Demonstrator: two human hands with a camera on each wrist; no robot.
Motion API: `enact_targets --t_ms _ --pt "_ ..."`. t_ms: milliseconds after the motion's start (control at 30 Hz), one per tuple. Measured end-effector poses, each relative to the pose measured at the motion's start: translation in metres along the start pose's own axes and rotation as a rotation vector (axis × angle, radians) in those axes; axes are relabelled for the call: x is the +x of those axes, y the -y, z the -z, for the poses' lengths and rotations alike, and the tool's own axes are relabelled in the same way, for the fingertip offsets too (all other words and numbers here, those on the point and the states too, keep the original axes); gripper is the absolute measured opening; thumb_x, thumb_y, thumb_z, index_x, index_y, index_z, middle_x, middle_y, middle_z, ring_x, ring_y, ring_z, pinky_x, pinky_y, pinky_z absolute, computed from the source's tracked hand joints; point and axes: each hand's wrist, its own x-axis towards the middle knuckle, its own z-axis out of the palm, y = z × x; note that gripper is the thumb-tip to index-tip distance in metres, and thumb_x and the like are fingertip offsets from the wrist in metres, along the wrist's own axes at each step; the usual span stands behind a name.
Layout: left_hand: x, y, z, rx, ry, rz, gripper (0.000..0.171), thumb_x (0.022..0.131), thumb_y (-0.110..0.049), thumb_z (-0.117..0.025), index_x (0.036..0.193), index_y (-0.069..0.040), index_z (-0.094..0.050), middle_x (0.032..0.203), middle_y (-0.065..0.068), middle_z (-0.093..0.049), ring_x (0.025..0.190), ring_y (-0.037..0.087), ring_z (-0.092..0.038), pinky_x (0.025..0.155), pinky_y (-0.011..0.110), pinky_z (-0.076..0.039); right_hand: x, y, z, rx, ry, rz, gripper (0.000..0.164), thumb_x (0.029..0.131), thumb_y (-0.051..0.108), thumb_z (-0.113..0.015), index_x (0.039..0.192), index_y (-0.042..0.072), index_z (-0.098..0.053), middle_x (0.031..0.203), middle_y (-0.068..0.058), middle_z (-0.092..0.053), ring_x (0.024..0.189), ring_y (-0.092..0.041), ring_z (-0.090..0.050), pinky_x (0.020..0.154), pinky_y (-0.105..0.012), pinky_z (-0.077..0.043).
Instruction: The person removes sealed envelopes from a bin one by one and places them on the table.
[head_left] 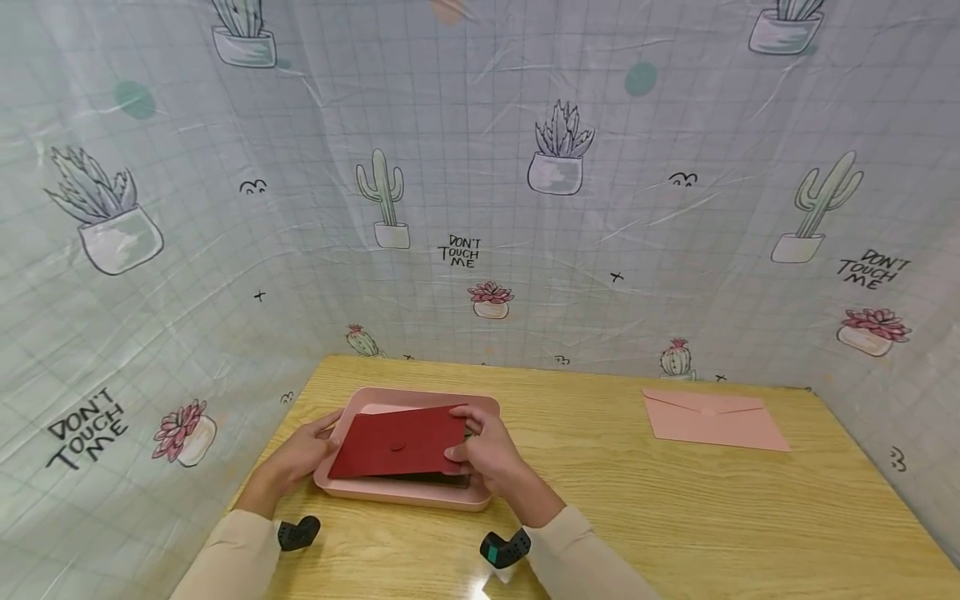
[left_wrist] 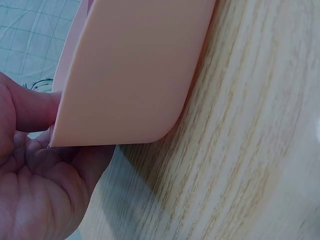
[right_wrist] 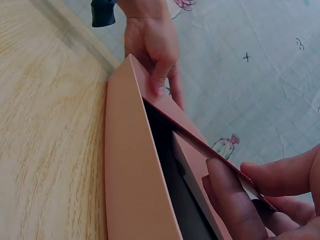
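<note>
A pink tray [head_left: 408, 498] stands on the table at the left in the head view. My left hand [head_left: 300, 454] grips its left end, the thumb over the rim and fingers outside in the left wrist view. A red envelope [head_left: 397, 442] lies tilted over the tray, its right end raised. My right hand [head_left: 487, 446] pinches that end between thumb and fingers. Beneath it, a dark flat thing [head_left: 442, 479] shows inside the tray. The right wrist view also reveals a pink flat piece [right_wrist: 192, 157] under the envelope; most of the tray's contents are hidden.
A pink envelope [head_left: 712, 421] lies flat toward the back right of the wood-grain table [head_left: 675, 517]. Cactus-print sheeting [head_left: 465, 125] hangs behind the table and along both sides. Black wrist devices [head_left: 506, 550] are worn near both sleeves.
</note>
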Motion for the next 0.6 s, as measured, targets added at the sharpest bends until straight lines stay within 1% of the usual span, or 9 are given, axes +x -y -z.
enact_targets --t_ms 233,600 --pt "0.0000 -0.0019 -0.0011 0.014 -0.011 0.005 0.065 0.107 0.001 -0.037 0.167 -0.002 -0.010 0.167 0.036 -0.020 0.152 0.054 -0.030 0.120 0.063 -0.036 0.0007 -0.0021 0.0011 0.002 -0.011 0.003 0.069 0.085 -0.018 -0.065 0.150 0.001 -0.049 0.146 -0.026 -0.059 0.104 -0.030 -0.073 0.074 -0.045 -0.067" --pt "-0.0013 -0.0034 -0.0016 0.026 -0.011 0.007 0.067 0.106 0.003 -0.037 0.167 -0.001 -0.009 0.168 0.037 -0.017 0.155 0.054 -0.022 0.123 0.063 -0.031 -0.0012 0.0010 0.0038 0.031 -0.022 -0.008 0.069 0.085 -0.020 -0.064 0.149 0.001 -0.050 0.147 -0.025 -0.058 0.106 -0.031 -0.073 0.075 -0.045 -0.067"
